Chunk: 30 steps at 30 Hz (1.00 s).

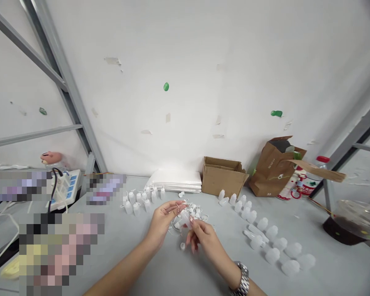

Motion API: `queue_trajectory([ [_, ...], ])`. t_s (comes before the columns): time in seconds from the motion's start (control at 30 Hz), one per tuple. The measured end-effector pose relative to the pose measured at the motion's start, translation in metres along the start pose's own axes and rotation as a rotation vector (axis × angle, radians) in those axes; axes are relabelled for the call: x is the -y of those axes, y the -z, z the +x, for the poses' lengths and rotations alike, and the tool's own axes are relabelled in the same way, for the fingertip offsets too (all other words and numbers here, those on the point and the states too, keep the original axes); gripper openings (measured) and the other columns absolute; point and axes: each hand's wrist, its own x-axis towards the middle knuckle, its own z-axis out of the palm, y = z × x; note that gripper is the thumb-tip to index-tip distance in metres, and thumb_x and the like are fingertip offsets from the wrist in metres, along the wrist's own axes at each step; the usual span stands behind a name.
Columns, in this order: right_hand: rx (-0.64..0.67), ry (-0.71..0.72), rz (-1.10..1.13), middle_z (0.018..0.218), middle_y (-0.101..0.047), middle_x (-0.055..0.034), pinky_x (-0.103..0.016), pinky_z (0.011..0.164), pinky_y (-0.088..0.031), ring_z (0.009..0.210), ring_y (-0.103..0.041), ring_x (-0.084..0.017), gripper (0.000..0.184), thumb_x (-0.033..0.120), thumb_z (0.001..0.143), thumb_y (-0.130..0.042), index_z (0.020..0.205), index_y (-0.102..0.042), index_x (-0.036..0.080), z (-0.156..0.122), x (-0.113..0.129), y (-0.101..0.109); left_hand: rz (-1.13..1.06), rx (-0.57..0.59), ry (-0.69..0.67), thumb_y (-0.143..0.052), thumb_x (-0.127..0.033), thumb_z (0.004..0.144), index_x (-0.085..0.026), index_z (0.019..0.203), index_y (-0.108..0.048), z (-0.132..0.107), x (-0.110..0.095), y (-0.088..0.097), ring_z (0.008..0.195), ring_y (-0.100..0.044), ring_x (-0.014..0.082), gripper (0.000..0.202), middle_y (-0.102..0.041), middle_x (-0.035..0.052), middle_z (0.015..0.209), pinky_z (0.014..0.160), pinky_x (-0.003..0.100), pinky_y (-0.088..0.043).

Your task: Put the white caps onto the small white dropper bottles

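Observation:
My right hand (202, 238) grips a small translucent plastic bottle (185, 218) over the grey table (160, 271). My left hand (162, 220) is raised just beside it, its fingertips among thin white plastic strips (175, 224). I cannot tell whether those fingers grip anything. A heap of small white plastic caps (195, 211) lies directly behind both hands, and a single cap (182, 246) stands below them. Rows of white plastic dropper bottles stand to the left (141, 200) and right (265, 234). A metal watch (242, 279) circles my right wrist.
A stack of white sheets (175, 181), a cardboard box (223, 176) and a brown paper bag (274, 168) stand along the white wall. A cup of dark liquid (348, 222) sits at far right. A power strip (64, 189) and cables lie at left.

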Motion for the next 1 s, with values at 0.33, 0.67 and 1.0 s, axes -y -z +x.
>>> queue_trajectory([
  [0.33, -0.187, 0.18, -0.266, 0.064, -0.057, -0.0001, -0.025, 0.055, -0.038, 0.056, -0.049, -0.013, 0.033, 0.047, 0.074, -0.056, 0.083, -0.061, 0.016, -0.003, 0.003, 0.008, 0.302, 0.004, -0.171, -0.067, -0.032, 0.064, -0.021, 0.07, -0.072, 0.002, -0.001, 0.0, 0.099, -0.054, 0.0253, 0.014, -0.068, 0.0069, 0.088, 0.091, 0.034, -0.036],
  [0.67, 0.074, 0.009, 0.118, 0.052, -0.05, 0.0026, -0.022, 0.044, -0.032, 0.041, -0.041, -0.008, 0.048, 0.059, 0.073, -0.049, 0.078, -0.06, 0.013, -0.003, 0.008, 0.004, 0.266, 0.146, -0.128, -0.061, -0.033, 0.069, -0.021, 0.077, -0.072, 0.0, -0.009, 0.005, 0.092, -0.057, 0.0233, 0.018, -0.068, 0.0055, 0.088, 0.086, 0.031, -0.038],
  [1.0, -0.083, 0.139, -0.07, 0.059, -0.055, 0.0009, -0.025, 0.057, -0.039, 0.056, -0.049, -0.013, 0.035, 0.051, 0.068, -0.06, 0.07, -0.058, 0.015, -0.003, 0.01, 0.006, 0.271, 0.079, -0.11, -0.063, -0.032, 0.067, -0.02, 0.072, -0.072, 0.0, -0.003, 0.002, 0.086, -0.058, 0.0236, 0.016, -0.069, 0.0056, 0.083, 0.084, 0.032, -0.039],
])
